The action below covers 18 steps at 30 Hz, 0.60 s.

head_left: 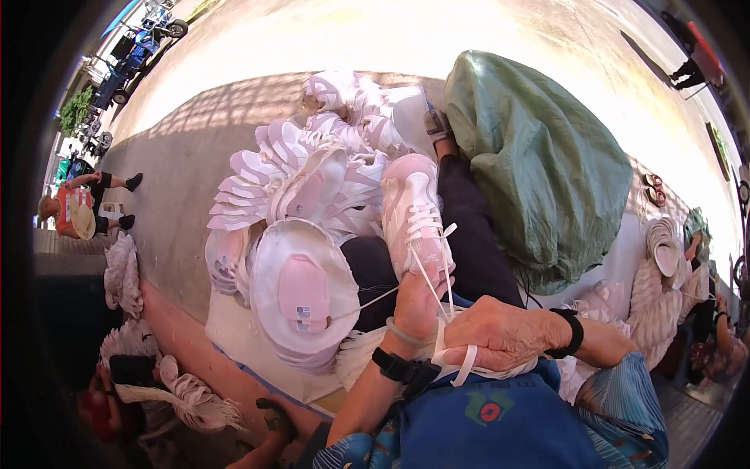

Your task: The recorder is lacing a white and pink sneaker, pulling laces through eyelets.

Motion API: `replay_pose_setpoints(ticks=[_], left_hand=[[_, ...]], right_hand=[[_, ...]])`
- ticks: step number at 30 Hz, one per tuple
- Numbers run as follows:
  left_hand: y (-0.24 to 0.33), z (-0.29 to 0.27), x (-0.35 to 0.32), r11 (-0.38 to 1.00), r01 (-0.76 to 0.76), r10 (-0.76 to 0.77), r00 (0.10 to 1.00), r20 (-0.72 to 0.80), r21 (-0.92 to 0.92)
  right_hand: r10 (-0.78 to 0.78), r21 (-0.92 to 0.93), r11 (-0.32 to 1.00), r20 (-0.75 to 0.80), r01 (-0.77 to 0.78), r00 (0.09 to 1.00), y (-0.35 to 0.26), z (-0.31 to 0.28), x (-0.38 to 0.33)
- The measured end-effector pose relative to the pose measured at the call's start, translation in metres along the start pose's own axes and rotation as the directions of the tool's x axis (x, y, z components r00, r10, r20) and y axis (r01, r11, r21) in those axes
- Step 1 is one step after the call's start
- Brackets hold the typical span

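A pale pink and white sneaker upper (408, 195) points away from me, white laces threaded across its front. My left hand (418, 305) is closed on its heel end, with several fingers hidden by the shoe. To the right of it, my right hand (496, 332) is closed on the white shoelace (467, 366); a loose end hangs below the fist. Lace strands run taut from the eyelets down toward this hand. A bundle of white laces (367, 352) lies across my lap, partly hidden by my left forearm.
Nested shoe pieces with pink centres (303, 293) stand close on the left. Behind them are fanned pink and white uppers (258, 168). A large green sack (539, 172) lies to the right of my leg. Other people sit at both sides, one in an orange vest (69, 209).
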<state>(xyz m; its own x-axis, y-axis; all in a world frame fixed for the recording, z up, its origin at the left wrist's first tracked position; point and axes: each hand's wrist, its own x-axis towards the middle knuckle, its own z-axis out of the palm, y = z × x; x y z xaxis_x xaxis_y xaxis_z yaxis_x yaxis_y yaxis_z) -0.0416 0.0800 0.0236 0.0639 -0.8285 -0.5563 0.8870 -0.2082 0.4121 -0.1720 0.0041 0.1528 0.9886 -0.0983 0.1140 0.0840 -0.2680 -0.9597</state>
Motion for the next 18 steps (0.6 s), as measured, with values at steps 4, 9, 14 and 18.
replay_pose_setpoints(ticks=[4,9,14,18], left_hand=[[0.005,-0.01,0.013,0.998,-0.004,0.008,0.998,0.066,-0.062],[0.012,-0.013,0.026,0.997,0.002,0.002,0.998,0.056,-0.072],[0.021,-0.007,0.015,0.992,0.067,-0.062,0.997,0.052,-0.111],[0.033,-0.011,-0.006,0.929,-0.065,0.037,0.996,0.083,0.365]], right_hand=[[0.032,-0.062,0.998,-0.026,-0.034,0.999,0.012,0.002,0.004],[-0.011,-0.104,0.995,-0.103,0.0,0.995,0.015,0.012,0.015],[-0.143,-0.616,0.787,-0.129,0.034,0.981,0.018,0.018,0.023],[-0.192,-0.673,0.74,-0.19,0.014,0.963,0.009,0.008,0.019]])
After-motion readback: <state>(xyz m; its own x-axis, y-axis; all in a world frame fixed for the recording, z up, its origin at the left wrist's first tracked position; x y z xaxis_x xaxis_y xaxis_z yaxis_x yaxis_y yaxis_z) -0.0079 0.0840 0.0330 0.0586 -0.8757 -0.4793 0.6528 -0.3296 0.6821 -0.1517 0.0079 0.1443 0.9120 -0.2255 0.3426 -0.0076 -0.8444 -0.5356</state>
